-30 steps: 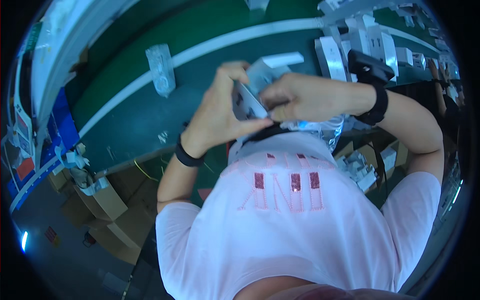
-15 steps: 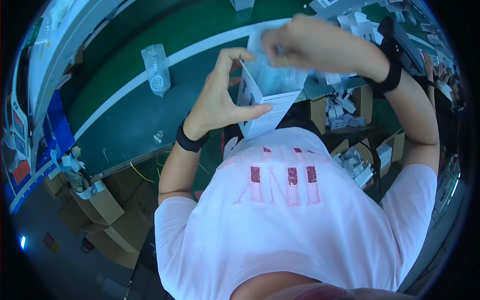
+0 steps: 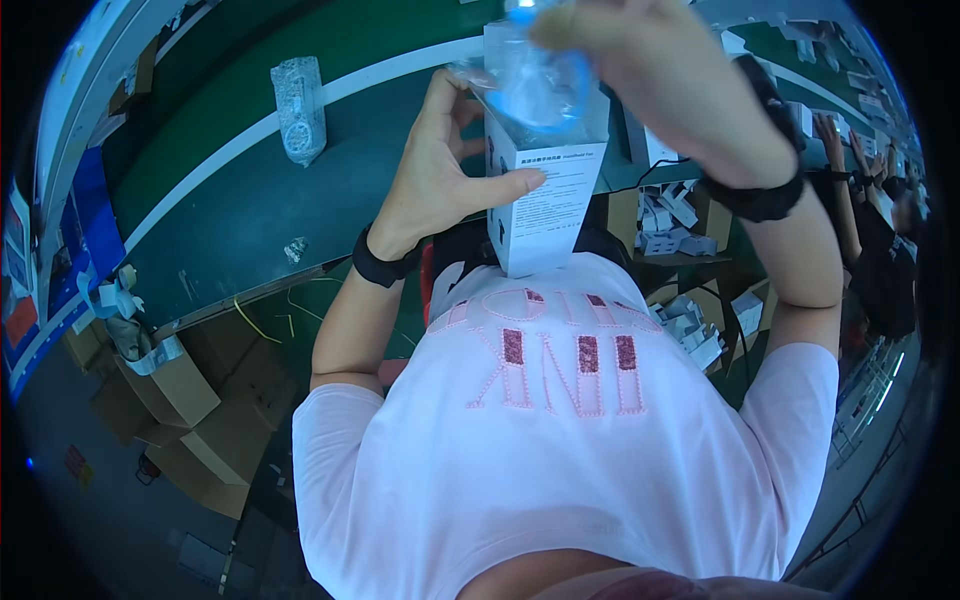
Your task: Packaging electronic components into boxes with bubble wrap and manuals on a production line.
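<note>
My left hand (image 3: 430, 185) grips the left wall of an open white carton (image 3: 553, 205), its thumb across the printed front face. The tall, narrow carton stands tilted against my body. At its mouth is a clear plastic-wrapped item (image 3: 540, 95) with a round, blue-rimmed end, partly out of the carton. My right hand (image 3: 610, 35), blurred, is closed on the upper part of this wrapped item; its fingertips are hard to make out. Farther left on the green table lies another item in bubble wrap (image 3: 299, 110), with a round end.
The green worktable (image 3: 225, 215) has a white line running along it. Brown cartons (image 3: 205, 430) stand on the floor at the left. Below the table on the right, boxes hold several small white cartons (image 3: 665, 220). Another person's arms (image 3: 840, 170) show at the far right.
My right hand has moved up and nearer the camera, with the wrapped item now showing above the carton's mouth. My left hand still holds the carton, which has turned slightly more upright.
</note>
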Demonstrator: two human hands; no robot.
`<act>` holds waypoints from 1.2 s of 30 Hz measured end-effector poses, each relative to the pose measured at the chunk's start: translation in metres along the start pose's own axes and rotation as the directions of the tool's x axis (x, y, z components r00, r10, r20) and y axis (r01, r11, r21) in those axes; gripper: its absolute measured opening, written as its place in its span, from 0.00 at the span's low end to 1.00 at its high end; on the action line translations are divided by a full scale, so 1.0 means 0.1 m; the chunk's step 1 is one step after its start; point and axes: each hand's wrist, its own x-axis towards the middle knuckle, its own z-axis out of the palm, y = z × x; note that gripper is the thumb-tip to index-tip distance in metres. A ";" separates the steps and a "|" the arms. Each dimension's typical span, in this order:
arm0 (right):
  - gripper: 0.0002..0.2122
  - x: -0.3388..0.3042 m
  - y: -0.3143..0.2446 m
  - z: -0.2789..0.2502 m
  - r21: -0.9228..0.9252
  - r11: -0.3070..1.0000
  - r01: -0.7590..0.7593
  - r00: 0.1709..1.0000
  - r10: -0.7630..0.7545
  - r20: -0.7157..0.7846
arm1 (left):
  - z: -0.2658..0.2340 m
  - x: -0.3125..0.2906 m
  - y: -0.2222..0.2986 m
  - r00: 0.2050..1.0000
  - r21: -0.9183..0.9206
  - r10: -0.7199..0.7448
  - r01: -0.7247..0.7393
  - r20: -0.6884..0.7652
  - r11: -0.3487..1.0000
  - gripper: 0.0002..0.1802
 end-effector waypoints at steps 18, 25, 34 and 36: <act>0.07 -0.11 0.22 -0.17 -0.897 0.384 0.218 0.974 -0.138 0.178 | 0.10 -0.05 -0.05 0.998 0.025 -0.022 0.021 0.064 0.999 0.46; 0.13 0.03 -0.02 -0.50 -0.740 0.661 0.128 0.789 0.384 0.479 | 0.23 -0.12 -0.17 0.994 -0.139 0.016 -0.031 -0.113 0.990 0.52; 0.32 -0.35 1.09 -0.59 0.155 0.962 -0.225 0.974 0.216 0.075 | 0.29 -0.20 -0.24 0.992 -0.180 0.101 -0.113 -0.075 0.977 0.41; 0.32 -0.34 1.22 -0.52 0.079 0.987 -0.142 0.990 0.143 -0.007 | 0.26 -0.21 -0.27 0.995 -0.167 0.060 -0.073 -0.078 0.983 0.41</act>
